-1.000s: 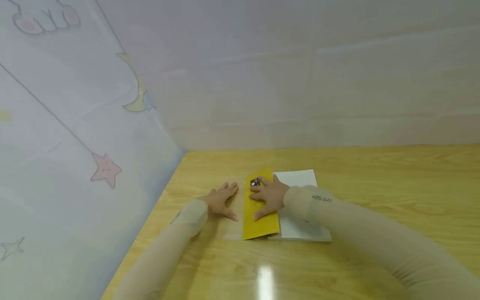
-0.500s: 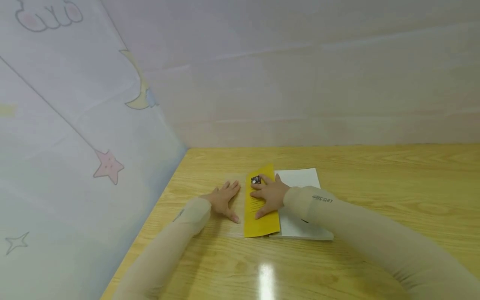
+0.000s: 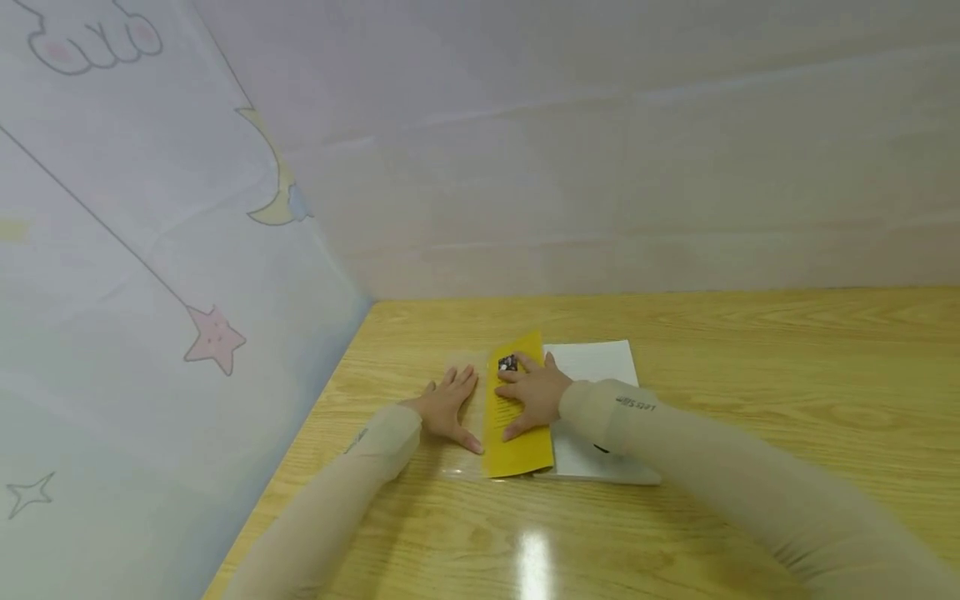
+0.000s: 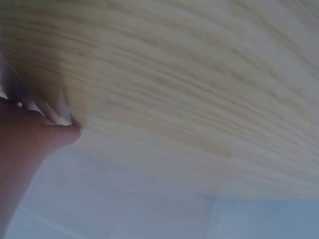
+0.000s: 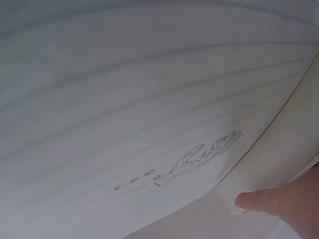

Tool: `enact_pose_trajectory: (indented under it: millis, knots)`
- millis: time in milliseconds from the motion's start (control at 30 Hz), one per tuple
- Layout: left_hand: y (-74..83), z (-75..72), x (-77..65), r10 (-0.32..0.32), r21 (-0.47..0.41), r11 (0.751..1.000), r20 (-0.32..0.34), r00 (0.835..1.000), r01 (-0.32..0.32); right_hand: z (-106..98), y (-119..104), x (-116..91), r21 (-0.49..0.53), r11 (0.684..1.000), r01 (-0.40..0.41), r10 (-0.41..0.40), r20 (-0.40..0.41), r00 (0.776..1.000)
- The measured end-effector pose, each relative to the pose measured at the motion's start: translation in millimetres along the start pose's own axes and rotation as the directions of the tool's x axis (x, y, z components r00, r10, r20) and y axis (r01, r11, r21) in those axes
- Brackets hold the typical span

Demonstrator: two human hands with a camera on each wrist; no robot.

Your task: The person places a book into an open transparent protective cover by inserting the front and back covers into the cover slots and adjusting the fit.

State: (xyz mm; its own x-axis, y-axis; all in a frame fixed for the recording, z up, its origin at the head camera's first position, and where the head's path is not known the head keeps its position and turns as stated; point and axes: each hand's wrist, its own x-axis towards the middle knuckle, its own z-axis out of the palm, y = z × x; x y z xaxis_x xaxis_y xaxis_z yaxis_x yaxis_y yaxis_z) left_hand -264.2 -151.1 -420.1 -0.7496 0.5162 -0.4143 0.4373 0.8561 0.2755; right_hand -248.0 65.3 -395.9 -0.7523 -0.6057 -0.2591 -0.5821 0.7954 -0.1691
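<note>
A notebook lies opened on the table, its yellow cover [image 3: 517, 460] turned to the left and its white page [image 3: 592, 458] bare on the right. My right hand [image 3: 536, 396] rests on the yellow cover with fingers spread, beside a small dark picture. Along the cover's left side extends a clear plastic sheet [image 3: 459, 472]. My left hand [image 3: 448, 411] presses on that sheet, fingers spread and thumb toward the cover. In the right wrist view the page [image 5: 124, 109] shows ruled lines and a small line drawing. The left wrist view catches my thumb [image 4: 62, 135] beside shiny plastic.
The wood-grain table [image 3: 787, 358] meets a pale cloth-like wall [image 3: 600, 167] at the back. On the left stands a wall [image 3: 135, 333] printed with stars and a moon. Light glares on the table in front of the notebook.
My left thumb has slid slightly toward the front and right, close to the yellow cover's edge. The right hand stays on the cover. The head view shifts a little.
</note>
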Motion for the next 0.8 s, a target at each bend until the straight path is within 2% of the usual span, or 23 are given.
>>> enact_pose_trajectory:
  millis: [167, 500, 667, 800]
  knots:
    - [1.0, -0.1, 1.1, 0.008, -0.012, 1.0, -0.008, 1.0, -0.008, 3.8, 0.3, 3.0, -0.017, 1.0, 0.001, -0.002, -0.024, 1.0]
    - [-1.4, 2.8, 0.5, 0.018, -0.016, 1.0, -0.003, 1.0, -0.018, 7.3, -5.3, 10.5, -0.059, 0.997, 0.041, -0.041, -0.004, 0.999]
    - [-2.8, 3.9, 4.2, -0.01, 0.048, 0.999, 0.003, 1.0, 0.01, 7.3, -5.7, 11.4, -0.008, 0.999, 0.039, -0.04, -0.032, 0.999]
    - [2.1, -1.2, 5.5, -0.045, 0.111, 0.993, 0.02, 0.999, 0.043, 6.2, -6.1, 8.0, 0.09, 0.996, 0.014, -0.002, -0.13, 0.992]
